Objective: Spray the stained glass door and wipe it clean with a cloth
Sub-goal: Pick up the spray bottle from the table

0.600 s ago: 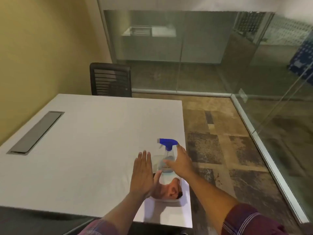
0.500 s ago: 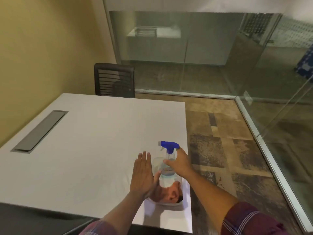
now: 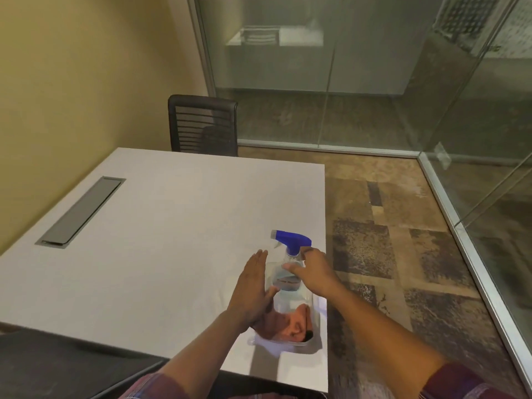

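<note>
A clear spray bottle (image 3: 289, 262) with a blue trigger head stands near the right edge of the white table (image 3: 161, 226), on a clear plastic packet (image 3: 290, 326) with a printed picture. My right hand (image 3: 313, 270) wraps the bottle's neck and shoulder from the right. My left hand (image 3: 250, 289) is flat with fingers straight, its palm beside the bottle's left side, resting over the packet. The glass door and wall (image 3: 489, 174) run along the right side of the room. No cloth shows.
A black mesh chair (image 3: 203, 125) stands behind the table's far edge. A grey cable hatch (image 3: 82, 210) is set in the table at the left. More glass panels (image 3: 316, 67) close the far end, and patterned carpet (image 3: 383, 226) lies between table and glass.
The view has shifted slightly. My right hand has closed further around the bottle's neck; my left hand has stayed beside the bottle. The bottle still stands on the table.
</note>
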Motion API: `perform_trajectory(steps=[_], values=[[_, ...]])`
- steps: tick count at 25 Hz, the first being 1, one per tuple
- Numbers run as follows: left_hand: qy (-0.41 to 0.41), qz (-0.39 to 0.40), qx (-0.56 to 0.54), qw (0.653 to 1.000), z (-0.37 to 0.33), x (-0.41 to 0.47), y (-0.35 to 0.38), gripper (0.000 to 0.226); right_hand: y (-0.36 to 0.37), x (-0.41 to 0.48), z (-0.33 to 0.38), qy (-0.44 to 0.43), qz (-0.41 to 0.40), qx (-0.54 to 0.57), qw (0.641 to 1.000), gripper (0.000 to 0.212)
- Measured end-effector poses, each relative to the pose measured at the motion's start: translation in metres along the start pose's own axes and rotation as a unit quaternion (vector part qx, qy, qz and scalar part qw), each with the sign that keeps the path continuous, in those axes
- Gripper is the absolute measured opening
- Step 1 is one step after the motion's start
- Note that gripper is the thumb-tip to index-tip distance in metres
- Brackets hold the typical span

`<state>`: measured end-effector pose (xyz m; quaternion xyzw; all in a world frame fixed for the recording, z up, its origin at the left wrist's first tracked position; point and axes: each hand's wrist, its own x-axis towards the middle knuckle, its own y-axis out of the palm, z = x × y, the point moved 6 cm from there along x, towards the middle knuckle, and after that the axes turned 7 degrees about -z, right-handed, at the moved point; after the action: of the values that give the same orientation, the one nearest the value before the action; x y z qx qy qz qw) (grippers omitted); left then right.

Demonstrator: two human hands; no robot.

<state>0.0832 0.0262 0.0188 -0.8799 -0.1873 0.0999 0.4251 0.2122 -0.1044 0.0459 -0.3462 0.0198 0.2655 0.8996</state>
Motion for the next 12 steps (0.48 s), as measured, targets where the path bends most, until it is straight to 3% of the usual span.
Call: perform_trajectory(steps=[3,7,12], values=[[-0.007,0.045,-0.116,0.992,-0.018,0.003,-0.015,0.092,-0.027,-0.015,0.022,-0.039,0.017,0.017,0.999,0.032],[0.015,0.009,-0.167,0.986,-0.038,0.0,-0.034,0.062,-0.065,-0.05,0.048,-0.064,-0.002,0.09,0.994,0.025],[0.048,0.064,-0.212,0.974,-0.062,-0.016,-0.032,0.048,-0.096,-0.106,0.049,-0.062,-0.065,0.19,0.978,0.023]])
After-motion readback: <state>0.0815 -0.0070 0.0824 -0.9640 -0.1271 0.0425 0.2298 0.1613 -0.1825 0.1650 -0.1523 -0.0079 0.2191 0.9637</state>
